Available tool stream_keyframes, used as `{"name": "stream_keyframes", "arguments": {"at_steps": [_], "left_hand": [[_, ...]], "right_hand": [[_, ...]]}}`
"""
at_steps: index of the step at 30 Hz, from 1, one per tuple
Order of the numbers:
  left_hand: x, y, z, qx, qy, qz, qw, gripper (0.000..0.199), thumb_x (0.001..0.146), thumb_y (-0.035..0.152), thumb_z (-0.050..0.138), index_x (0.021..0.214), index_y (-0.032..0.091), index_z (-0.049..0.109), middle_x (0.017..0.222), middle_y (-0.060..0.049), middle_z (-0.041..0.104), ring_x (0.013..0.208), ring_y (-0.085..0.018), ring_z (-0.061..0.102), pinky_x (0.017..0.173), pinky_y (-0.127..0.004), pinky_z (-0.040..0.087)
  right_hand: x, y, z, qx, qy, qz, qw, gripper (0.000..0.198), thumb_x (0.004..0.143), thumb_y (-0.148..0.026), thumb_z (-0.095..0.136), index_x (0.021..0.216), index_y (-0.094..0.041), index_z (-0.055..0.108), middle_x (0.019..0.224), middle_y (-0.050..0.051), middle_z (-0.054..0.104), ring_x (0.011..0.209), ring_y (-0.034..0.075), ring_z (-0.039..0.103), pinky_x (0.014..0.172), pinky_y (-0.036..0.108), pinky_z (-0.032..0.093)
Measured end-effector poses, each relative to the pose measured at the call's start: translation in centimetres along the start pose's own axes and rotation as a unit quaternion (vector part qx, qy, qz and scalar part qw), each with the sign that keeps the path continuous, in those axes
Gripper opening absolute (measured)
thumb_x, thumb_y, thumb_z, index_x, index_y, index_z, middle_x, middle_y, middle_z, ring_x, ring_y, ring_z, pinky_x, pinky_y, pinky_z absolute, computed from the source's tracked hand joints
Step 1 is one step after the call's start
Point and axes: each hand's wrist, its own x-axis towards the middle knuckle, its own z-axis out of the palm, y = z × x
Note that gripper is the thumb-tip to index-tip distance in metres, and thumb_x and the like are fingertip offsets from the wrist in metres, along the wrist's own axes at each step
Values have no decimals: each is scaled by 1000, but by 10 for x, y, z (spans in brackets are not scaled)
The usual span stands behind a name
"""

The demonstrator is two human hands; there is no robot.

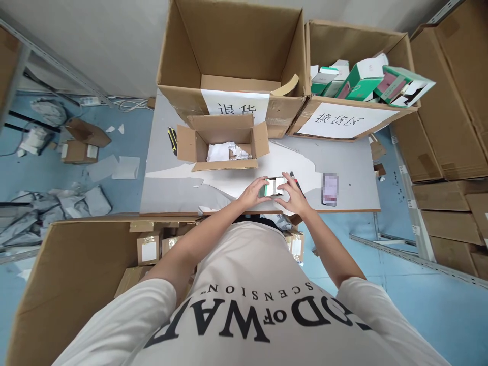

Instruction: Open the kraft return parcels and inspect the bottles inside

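Observation:
Near the front edge of the table, a small green and white carton [271, 187] is held between both hands. My left hand [253, 194] grips its left end with the fingers closed around it. At the other end, my right hand [293, 196] holds the white part with thumb and fingers. What is inside the carton cannot be made out. Just beyond my right hand lies a dark tool with a red part [296, 182], partly hidden by the fingers. An opened cardboard box [224, 165] with crumpled white paper [219, 152] in it stands ahead of my left hand.
Two large cardboard boxes stand at the back; the right one [345, 119] holds several green and white cartons [364, 76]. A yellow-black cutter [173, 141] lies left, a phone [330, 189] right. A big carton [76, 274] with small boxes stands on my left.

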Motion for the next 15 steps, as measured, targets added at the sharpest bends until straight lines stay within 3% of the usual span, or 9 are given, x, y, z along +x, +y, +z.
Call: {"name": "stream_keyframes", "arguments": {"at_steps": [5,11,15], "left_hand": [[4,-6,-2,76,-22,30,996,51,72,38,77,113,20,53,135,-19,52,131,-30,47,107,-47,39],[7,-4,-9,122,-56,27,991,54,73,33,76,118,19,50,138,-18,52,130,-29,50,105,-46,43],[4,6,-14,146,-65,36,986,78,67,40,80,131,16,44,144,-21,45,134,-33,46,108,-48,42]], "right_hand": [[22,3,-5,-110,-103,-69,986,41,83,-53,62,105,-19,56,148,19,36,134,37,35,103,57,39],[31,-9,2,-223,-124,-79,963,44,90,-52,50,116,-17,55,129,20,48,114,36,43,89,52,47],[33,-11,4,-249,-117,-85,958,40,92,-48,48,111,-14,56,121,21,49,108,35,44,90,50,46]]}}
